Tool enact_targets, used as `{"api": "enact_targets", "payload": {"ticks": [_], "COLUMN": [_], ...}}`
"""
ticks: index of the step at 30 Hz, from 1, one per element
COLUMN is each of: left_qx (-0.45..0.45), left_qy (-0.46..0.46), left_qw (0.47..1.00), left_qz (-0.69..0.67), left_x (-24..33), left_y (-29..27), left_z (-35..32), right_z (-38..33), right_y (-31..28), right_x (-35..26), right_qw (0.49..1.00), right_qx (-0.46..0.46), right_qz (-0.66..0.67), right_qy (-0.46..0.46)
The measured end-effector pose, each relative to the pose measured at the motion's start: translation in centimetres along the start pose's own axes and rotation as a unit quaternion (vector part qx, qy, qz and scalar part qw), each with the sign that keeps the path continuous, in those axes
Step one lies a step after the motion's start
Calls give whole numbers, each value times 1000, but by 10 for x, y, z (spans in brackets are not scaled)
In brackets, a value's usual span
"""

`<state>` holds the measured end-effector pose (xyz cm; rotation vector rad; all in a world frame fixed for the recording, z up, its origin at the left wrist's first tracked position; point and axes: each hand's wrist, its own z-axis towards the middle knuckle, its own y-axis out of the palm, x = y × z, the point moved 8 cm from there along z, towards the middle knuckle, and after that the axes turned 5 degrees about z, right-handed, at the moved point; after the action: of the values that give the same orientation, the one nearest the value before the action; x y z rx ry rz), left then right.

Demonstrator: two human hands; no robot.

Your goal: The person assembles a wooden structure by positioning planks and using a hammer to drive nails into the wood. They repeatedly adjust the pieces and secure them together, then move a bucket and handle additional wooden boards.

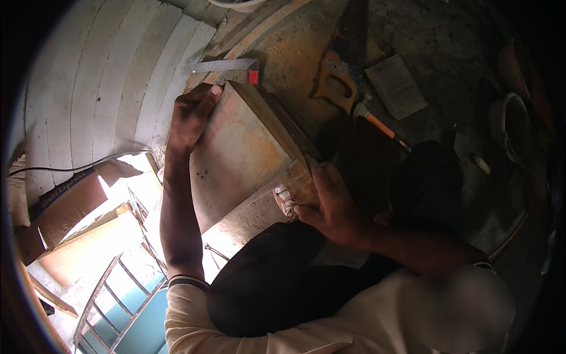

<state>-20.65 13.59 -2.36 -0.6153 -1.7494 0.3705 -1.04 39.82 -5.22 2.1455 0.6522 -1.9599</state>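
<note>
A broad pale panel [242,147] with thick wooden edging [265,118] stands tilted in front of me. My left hand [193,118] is closed at its far left corner, fingers curled and thumb pressed along the edge. Closer to me, my right hand [333,200] grips a short wooden end piece [299,182] at the panel's near right corner. The underside of the panel is hidden. Just beyond the far corner lies a metal try square [224,66] with a red patch on it.
To the right on the dark floor lie a handsaw [336,79] with an orange handle, an orange-handled hammer [380,127] and a square wooden board [396,87]. A bucket [516,127] stands farther right. At left are a plank wall [106,76], cardboard [73,206] and a ladder-like metal frame [112,301].
</note>
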Motion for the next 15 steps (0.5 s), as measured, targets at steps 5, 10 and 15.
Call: {"api": "enact_targets", "payload": {"ticks": [5, 10, 15], "left_qx": [-28, -6, 2], "left_qy": [2, 14, 9], "left_qw": [998, 999, 1000], "left_qz": [48, -29, -4], "left_x": [-6, -5, 1], "left_y": [-2, 0, 1], "left_z": [4, 3, 1], "right_z": [1, 2, 2], "right_y": [-3, -6, -4], "right_x": [-2, -2, 0], "right_qw": [1000, 1000, 1000], "right_qx": [0, -7, -19], "right_qz": [1, 7, 12], "right_qy": [-11, -15, -7]}}
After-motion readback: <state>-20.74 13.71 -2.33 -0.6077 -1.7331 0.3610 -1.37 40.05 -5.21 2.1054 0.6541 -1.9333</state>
